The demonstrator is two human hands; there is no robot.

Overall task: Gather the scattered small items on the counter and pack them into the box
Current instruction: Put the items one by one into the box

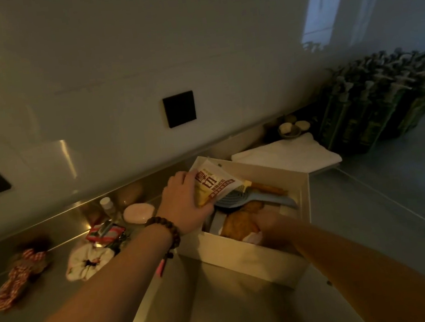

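A white open box stands on the steel counter. My left hand holds a yellow-and-white snack packet over the box's far left corner. My right hand is inside the box by an orange-brown soft item; its fingers are blurred and partly hidden. A blue hairbrush and a wooden stick lie in the box. On the counter to the left lie a white scrunchie, a red checked fabric piece, a red-and-white packet, a round pink compact and a small bottle.
A folded white cloth lies behind the box. Beyond it sit a small bowl with pale round pieces and a dark green crate of bottles. The white wall carries a black socket plate.
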